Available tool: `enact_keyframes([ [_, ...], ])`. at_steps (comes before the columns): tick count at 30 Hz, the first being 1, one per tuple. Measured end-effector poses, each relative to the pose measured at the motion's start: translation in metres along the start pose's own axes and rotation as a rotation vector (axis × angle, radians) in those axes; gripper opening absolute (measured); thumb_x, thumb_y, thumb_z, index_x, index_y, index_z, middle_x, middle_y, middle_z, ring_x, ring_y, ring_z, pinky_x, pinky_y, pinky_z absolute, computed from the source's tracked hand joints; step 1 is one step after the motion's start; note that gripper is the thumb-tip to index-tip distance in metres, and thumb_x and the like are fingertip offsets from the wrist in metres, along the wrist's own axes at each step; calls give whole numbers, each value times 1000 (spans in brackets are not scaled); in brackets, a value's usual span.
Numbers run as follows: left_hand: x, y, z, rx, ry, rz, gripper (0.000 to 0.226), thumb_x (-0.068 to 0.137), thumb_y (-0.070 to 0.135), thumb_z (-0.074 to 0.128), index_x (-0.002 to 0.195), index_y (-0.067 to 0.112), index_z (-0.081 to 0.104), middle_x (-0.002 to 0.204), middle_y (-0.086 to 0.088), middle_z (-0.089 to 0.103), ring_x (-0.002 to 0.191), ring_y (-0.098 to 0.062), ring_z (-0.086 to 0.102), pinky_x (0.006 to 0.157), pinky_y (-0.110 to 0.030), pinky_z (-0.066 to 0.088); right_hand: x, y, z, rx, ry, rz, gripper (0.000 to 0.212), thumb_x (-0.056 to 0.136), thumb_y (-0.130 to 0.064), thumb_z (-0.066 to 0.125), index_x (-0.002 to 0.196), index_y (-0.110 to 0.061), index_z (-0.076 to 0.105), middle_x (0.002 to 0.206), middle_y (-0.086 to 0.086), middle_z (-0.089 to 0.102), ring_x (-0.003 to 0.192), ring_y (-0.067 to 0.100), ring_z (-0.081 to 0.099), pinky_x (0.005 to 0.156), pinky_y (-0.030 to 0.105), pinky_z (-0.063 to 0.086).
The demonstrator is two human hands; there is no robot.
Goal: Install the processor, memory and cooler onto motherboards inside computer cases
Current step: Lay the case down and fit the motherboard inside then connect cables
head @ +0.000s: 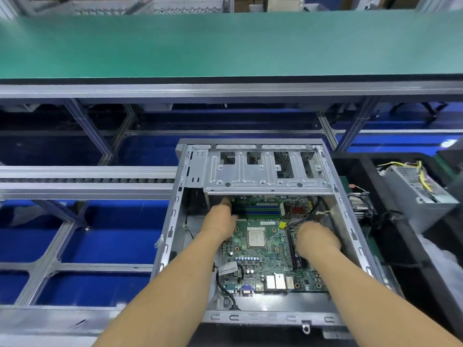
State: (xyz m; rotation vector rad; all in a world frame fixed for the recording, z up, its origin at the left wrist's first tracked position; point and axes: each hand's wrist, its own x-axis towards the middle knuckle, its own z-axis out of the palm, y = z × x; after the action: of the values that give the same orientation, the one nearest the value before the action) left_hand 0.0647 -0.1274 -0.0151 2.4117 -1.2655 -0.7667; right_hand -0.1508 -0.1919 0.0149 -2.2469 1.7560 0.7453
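An open grey computer case (pixel 172 221) lies in front of me with a green motherboard (pixel 265 261) inside. The square silver processor (pixel 256 237) sits in its socket at the board's middle. Blue memory slots (pixel 258 211) run along the far edge, under the drive cage (pixel 265 171). My left hand (pixel 221 220) reaches to the left end of those slots, its fingers down on the board there. My right hand (pixel 317 237) rests fingers-down on the board's right side, over the long black slots. What either hand holds is hidden under it.
A black tray (pixel 411 246) at the right holds a grey power supply (pixel 416 194) with yellow wires and a finned cooler (pixel 360 204). A green conveyor belt (pixel 225 46) runs across the back. Aluminium frame rails (pixel 75 176) cross the left over blue flooring.
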Motion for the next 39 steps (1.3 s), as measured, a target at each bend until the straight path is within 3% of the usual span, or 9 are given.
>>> enact_keyframes([
  [2,1,1,0,-28,24,-9,37,99,16,54,133,8,44,109,-16,61,88,-32,61,71,-36,51,1,1,0,-4,-2,-14,33,98,-3,49,130,-2,58,123,12,66,106,29,65,69,34,48],
  [4,0,1,-1,-49,34,-15,33,98,15,54,129,7,46,100,-11,57,84,-30,59,68,-33,48,1,2,-1,1,-2,-28,30,96,-2,50,124,-3,62,113,11,67,92,28,62,68,33,49],
  [9,-2,2,-2,-46,3,-14,24,94,13,55,114,5,46,93,-10,59,78,-27,57,63,-33,46,0,6,-1,37,-46,-50,7,93,-5,58,86,-8,59,81,3,57,78,25,61,65,31,52],
  [19,-10,1,-2,21,-61,-51,53,88,17,63,136,7,44,107,-8,57,89,-27,60,65,-32,47,0,8,3,-21,-185,-88,17,90,-5,50,73,-11,50,76,3,54,65,17,55,57,27,47],
  [22,-12,0,-3,29,-83,-53,62,87,16,62,143,9,38,120,-11,59,100,-28,61,70,-32,50,1,7,2,-40,-224,-98,14,90,-7,50,76,-11,51,79,2,51,70,19,56,61,27,48],
  [26,-12,-2,-2,17,-101,-56,66,86,11,58,147,10,32,125,-13,58,99,-27,59,71,-33,49,3,6,1,-26,-237,-100,5,91,-12,52,91,-9,56,79,2,51,77,20,60,68,28,52],
  [30,-12,-3,-1,7,-104,-57,60,86,11,57,142,11,37,115,-10,57,96,-27,58,69,-32,47,4,9,4,-17,-226,-105,29,95,-26,61,116,-7,62,95,5,57,92,26,62,87,33,58],
  [33,-11,-4,0,13,-105,-46,53,86,13,58,136,11,40,106,-4,53,94,-26,55,70,-33,47,5,10,6,-22,-225,-91,27,96,-31,64,110,-9,62,94,4,58,92,25,64,82,32,57],
  [39,-7,-4,-1,-40,-160,-34,58,82,15,59,138,14,41,136,-4,55,108,-24,59,84,-34,54,8,13,8,-26,-219,-62,43,93,-33,70,126,-7,60,87,1,59,84,24,64,79,33,59],
])
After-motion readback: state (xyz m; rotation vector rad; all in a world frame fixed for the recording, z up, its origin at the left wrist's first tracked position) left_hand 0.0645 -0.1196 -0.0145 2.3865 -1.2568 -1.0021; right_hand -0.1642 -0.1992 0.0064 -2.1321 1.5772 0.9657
